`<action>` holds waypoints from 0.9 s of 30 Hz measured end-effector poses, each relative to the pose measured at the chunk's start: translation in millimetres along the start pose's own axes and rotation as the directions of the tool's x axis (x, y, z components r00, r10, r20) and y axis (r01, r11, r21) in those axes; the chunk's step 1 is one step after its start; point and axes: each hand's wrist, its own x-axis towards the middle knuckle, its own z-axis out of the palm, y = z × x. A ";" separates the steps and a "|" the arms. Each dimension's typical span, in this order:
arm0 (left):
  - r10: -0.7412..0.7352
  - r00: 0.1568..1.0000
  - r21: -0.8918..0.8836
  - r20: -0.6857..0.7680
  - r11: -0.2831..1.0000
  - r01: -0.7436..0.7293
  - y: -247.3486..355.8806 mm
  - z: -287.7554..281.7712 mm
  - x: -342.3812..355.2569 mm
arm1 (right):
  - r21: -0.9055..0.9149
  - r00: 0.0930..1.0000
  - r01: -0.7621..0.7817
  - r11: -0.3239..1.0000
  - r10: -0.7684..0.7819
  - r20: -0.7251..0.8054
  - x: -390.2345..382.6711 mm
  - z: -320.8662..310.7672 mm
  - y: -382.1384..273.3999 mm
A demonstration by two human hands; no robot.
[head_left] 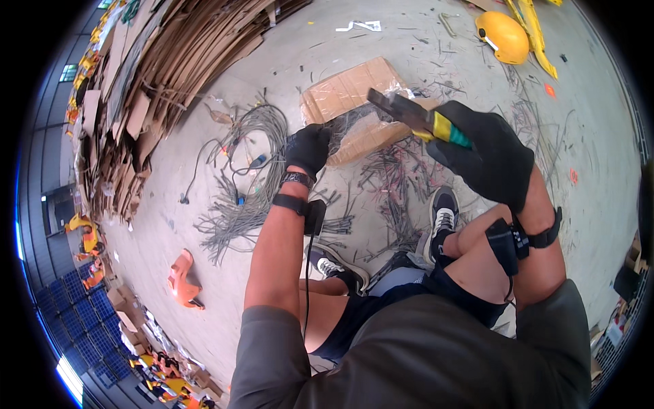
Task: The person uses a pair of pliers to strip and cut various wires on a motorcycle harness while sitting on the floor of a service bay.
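My right hand (pixel 480 150), in a black glove, is wrapped round the yellow and green handles of a pair of pliers (pixel 403 112). The dark jaws of the pliers point left over a torn cardboard box (pixel 347 90). My left hand (pixel 308 148), also black-gloved, is closed at the box's left side; what its fingers grip, if anything, is hidden. Clear plastic and dark thin strands lie within the box. Just left of that hand is a tangled bundle of grey cables (pixel 262 129) with blue connectors. Short cut pieces of grey cable (pixel 392 184) lie scattered between the box and my feet.
A tall stack of flattened cardboard (pixel 170 61) stands at the upper left. An orange plastic piece (pixel 182 278) lies on the floor at the left. At the upper right are a yellow helmet-like shell (pixel 503 36) and a long yellow part (pixel 535 37).
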 end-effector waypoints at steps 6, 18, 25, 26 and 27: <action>0.023 0.994 -0.011 0.104 1.000 -0.022 5.4 15.2 35.2 | 0.049 0.963 -0.267 0.962 0.265 0.047 -16.0 -20.8 14.9; 0.197 0.973 -0.107 -0.125 0.972 -0.210 -18.8 8.3 36.4 | 0.058 0.987 -0.163 0.985 0.162 0.014 -22.4 -21.8 24.1; -0.199 0.968 -0.895 0.155 0.387 0.223 27.0 -64.8 -21.0 | -0.005 0.992 -0.050 0.999 0.050 0.114 -4.5 -3.2 10.8; -0.180 0.969 -0.945 0.168 0.251 0.210 31.7 -75.1 -29.8 | -0.005 0.993 -0.028 1.000 0.029 0.111 -3.3 2.5 9.3; -0.157 0.972 -0.975 0.178 0.108 0.196 36.5 -85.9 -39.3 | 0.003 0.997 0.014 1.000 -0.014 0.072 -2.6 9.4 8.2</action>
